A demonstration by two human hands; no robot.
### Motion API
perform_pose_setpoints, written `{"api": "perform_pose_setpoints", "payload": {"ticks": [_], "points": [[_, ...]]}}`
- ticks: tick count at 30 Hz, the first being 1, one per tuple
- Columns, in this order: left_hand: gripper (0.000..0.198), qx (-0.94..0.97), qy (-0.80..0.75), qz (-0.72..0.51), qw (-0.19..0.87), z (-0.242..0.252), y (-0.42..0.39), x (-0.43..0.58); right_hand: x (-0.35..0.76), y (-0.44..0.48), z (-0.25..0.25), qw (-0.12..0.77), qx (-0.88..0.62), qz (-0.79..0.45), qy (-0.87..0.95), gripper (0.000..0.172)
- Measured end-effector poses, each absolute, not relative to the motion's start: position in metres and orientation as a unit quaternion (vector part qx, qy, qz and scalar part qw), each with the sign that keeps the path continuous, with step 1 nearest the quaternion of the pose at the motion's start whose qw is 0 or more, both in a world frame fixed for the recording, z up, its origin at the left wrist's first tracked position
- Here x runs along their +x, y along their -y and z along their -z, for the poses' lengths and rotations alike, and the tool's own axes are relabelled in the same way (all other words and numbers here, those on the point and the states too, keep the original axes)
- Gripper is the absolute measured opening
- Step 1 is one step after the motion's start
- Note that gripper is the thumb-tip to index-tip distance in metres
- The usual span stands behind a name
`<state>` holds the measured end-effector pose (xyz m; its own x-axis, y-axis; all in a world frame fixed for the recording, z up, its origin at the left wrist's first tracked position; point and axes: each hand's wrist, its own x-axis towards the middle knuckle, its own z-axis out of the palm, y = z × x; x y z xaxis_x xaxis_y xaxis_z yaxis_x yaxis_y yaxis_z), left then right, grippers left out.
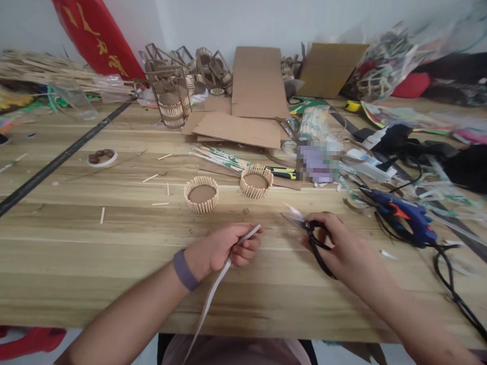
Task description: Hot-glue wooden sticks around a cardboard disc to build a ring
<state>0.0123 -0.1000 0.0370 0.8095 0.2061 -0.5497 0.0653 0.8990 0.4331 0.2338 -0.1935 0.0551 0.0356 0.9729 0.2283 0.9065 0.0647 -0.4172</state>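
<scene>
My left hand (235, 250) is closed around a long thin strip (216, 288), white on one side. Its short end sticks out above the fingers, and the long tail hangs down past the table's front edge. My right hand (337, 241) grips black-handled scissors (315, 243) with the blades parted, pointing up and left. A gap separates the blades from the strip. Beyond my hands stand two small round baskets, a left one (201, 195) and a right one (256, 182), each with a brown base ringed by short upright sticks.
At right lies a blue glue gun (410, 215) with its black cord. Cardboard sheets (237, 130), wrapped sticks (224, 158) and a yellow-black cutter (281, 173) lie farther back. A tape roll (102, 158) rests at left. Finished stick lanterns (172, 105) stand near the wall.
</scene>
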Motion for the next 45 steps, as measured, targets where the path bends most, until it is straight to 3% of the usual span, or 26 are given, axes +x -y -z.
{"api": "perform_pose_setpoints", "payload": {"ticks": [3, 6, 10, 15, 19, 23, 33, 39, 45], "points": [[0.024, 0.217, -0.297, -0.017, 0.930, -0.033, 0.104, 0.014, 0.203, 0.179, -0.064, 0.297, -0.601, -0.157, 0.725, 0.020], [0.023, 0.207, -0.282, -0.038, 0.936, -0.028, 0.106, 0.012, 0.180, 0.161, -0.063, 0.293, -0.540, -0.225, 0.756, 0.021], [0.004, 0.189, -0.259, -0.170, 0.932, -0.033, 0.099, 0.005, 0.181, 0.141, -0.059, 0.362, -0.538, -0.323, 0.690, 0.022], [0.011, 0.165, -0.219, -0.369, 0.888, -0.041, 0.090, -0.001, 0.190, 0.131, -0.053, 0.535, -0.524, -0.483, 0.453, 0.035], [0.008, 0.284, -0.281, -0.397, 0.826, -0.031, 0.100, 0.007, 0.179, 0.137, -0.041, 0.572, -0.485, -0.572, 0.332, 0.039], [0.014, 0.490, -0.345, -0.372, 0.709, -0.028, 0.116, 0.014, 0.169, 0.147, -0.033, 0.595, -0.482, -0.571, 0.296, 0.040], [0.018, 0.600, -0.363, -0.374, 0.607, -0.035, 0.122, 0.009, 0.160, 0.161, -0.037, 0.543, -0.493, -0.557, 0.389, 0.042], [0.024, 0.563, -0.407, -0.448, 0.563, -0.045, 0.114, 0.003, 0.174, 0.164, -0.035, 0.418, -0.509, -0.474, 0.585, 0.053], [0.026, 0.531, -0.390, -0.462, 0.594, -0.051, 0.114, 0.002, 0.183, 0.166, -0.034, 0.320, -0.530, -0.360, 0.698, 0.064]]}}
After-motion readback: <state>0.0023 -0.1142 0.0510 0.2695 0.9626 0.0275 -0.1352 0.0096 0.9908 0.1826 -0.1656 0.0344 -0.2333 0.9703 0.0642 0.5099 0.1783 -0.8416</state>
